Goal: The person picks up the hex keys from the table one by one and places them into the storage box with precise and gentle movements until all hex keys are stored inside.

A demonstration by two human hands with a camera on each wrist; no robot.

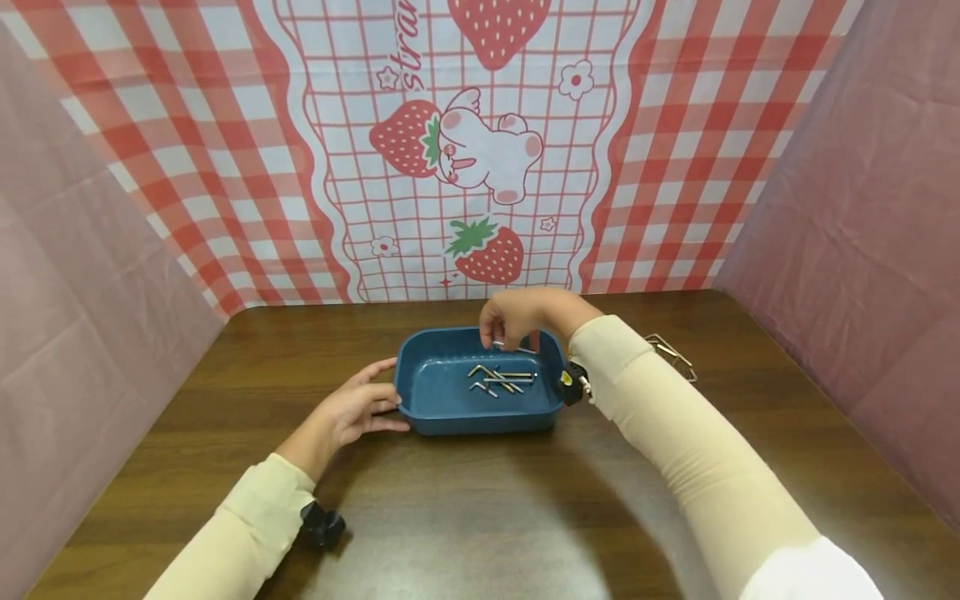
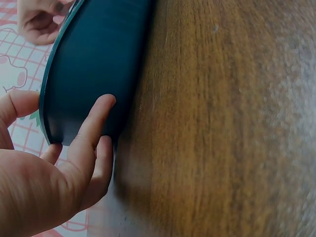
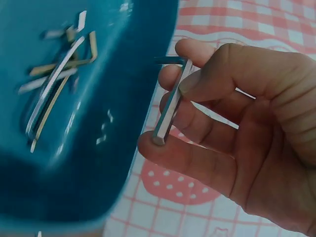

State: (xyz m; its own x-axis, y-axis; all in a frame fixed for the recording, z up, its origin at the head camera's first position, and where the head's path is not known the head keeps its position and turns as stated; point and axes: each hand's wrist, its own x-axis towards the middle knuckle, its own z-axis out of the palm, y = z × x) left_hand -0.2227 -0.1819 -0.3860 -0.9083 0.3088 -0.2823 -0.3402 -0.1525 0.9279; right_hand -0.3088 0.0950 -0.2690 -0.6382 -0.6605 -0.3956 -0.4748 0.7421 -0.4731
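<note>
A blue tray [image 1: 450, 425] stands on the table with several L-shaped hex keys [image 1: 510, 377] lying in its right half. At its left end, my left hand [image 1: 363, 406] touches the rim and outer wall; in the left wrist view, extended fingers of the left hand [image 2: 54, 182] rest against the tray's side [image 2: 98, 54]. Over the tray's back right rim, my right hand [image 1: 517, 317] pinches one silver hex key. The right wrist view shows that hex key [image 3: 173, 101] between thumb and fingers of the right hand [image 3: 247, 113], beside the tray's wall.
On the table to the right, partly behind my right forearm, lie more metal hex keys [image 1: 675, 357]. A checked strawberry-print cloth [image 1: 480, 183] hangs behind the table, and pink cloths hang at both sides. Black wrist devices [image 1: 322, 527] are on both sleeves.
</note>
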